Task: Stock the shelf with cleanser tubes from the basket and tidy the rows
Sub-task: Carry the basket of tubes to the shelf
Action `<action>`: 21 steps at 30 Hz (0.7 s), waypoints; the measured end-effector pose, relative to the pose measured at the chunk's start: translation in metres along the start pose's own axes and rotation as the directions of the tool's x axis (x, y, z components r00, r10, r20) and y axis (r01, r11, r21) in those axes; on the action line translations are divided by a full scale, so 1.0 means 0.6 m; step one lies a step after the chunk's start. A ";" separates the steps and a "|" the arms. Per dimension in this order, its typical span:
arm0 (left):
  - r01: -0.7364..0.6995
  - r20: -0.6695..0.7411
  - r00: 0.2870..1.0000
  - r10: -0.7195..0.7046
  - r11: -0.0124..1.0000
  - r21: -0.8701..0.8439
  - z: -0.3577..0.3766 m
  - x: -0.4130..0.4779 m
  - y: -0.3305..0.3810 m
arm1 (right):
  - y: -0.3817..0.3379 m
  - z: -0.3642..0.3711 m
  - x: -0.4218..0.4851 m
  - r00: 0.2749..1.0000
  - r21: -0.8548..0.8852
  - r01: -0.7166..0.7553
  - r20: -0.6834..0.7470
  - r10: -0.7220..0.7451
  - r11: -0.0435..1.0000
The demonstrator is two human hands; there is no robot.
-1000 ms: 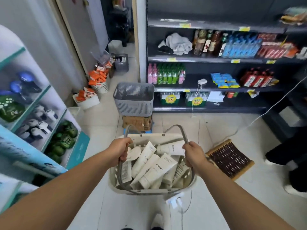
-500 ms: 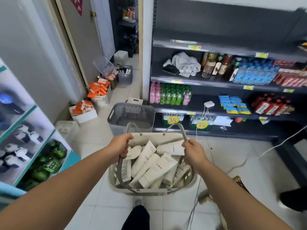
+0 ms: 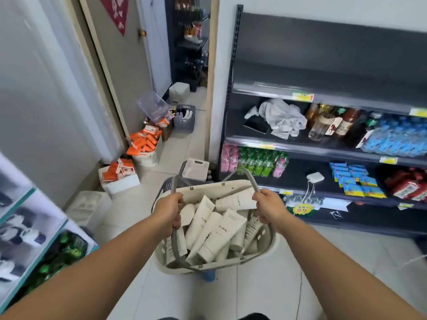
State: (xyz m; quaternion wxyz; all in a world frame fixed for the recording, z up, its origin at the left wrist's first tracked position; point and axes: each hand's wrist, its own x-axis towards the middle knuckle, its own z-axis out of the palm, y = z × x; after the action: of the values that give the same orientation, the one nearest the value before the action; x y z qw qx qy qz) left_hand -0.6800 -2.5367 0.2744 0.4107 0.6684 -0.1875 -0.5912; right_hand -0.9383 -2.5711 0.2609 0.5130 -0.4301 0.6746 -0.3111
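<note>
A dark shelf unit [image 3: 277,88] stands to the right, with open tiled floor [image 3: 300,262] before its lower edge. A cream basket [image 3: 208,188] is held at centre. White tubes [image 3: 217,236] fill it, their long axes mostly pointing away from the person; one lies crosswise at the far rim. The left grip [image 3: 168,211] and right grip [image 3: 270,209] each clamp a grey handle [image 3: 250,179].

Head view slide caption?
Left hand and right hand grip the handles of a basket full of cleanser tubes beside store shelves.
</note>
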 end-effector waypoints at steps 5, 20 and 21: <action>-0.007 -0.052 0.999 0.002 0.994 -0.109 -0.006 0.043 0.052 | -0.080 0.025 0.089 0.995 -0.084 0.083 0.065 -0.077 0.993; -0.064 -0.450 0.884 -0.127 0.921 -0.384 0.047 0.178 0.102 | -0.211 0.139 0.412 0.882 -0.248 0.219 0.464 -0.082 0.944; -0.071 -0.471 0.870 -0.145 0.908 -0.412 0.055 0.183 0.106 | -0.218 0.145 0.432 0.871 -0.259 0.230 0.484 -0.080 0.938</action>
State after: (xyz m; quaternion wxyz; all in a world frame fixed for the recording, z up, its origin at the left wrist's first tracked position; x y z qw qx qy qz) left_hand -0.6710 -2.6658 0.2547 0.5659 0.6967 0.0667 -0.4358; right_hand -0.8473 -2.8594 0.2394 0.5595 -0.6201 0.5344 -0.1299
